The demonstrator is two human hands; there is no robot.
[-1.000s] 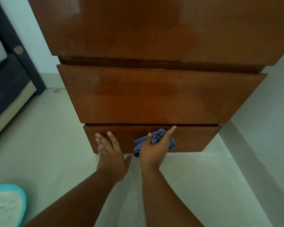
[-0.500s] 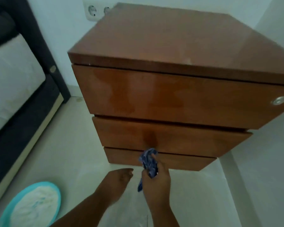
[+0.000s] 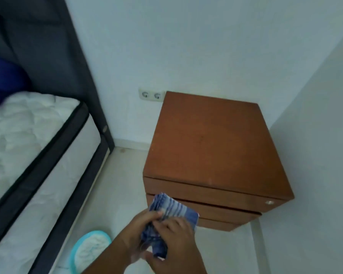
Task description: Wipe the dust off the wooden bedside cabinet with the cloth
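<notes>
The wooden bedside cabinet stands in the room's corner, its bare brown top and three drawer fronts in view. A blue striped cloth is bunched in front of the drawers, away from the wood. My left hand grips the cloth from the left. My right hand holds it from the right and below. Both hands are low in the view, in front of the cabinet's lower left corner.
A bed with a white mattress and dark frame runs along the left. A double wall socket sits behind the cabinet. A light blue round mat lies on the pale floor. A white wall closes the right side.
The view has risen from close to the drawers to well above the cabinet. My right hand left the bottom drawer with the cloth, and my left hand came off the drawer and now also grips the cloth.
</notes>
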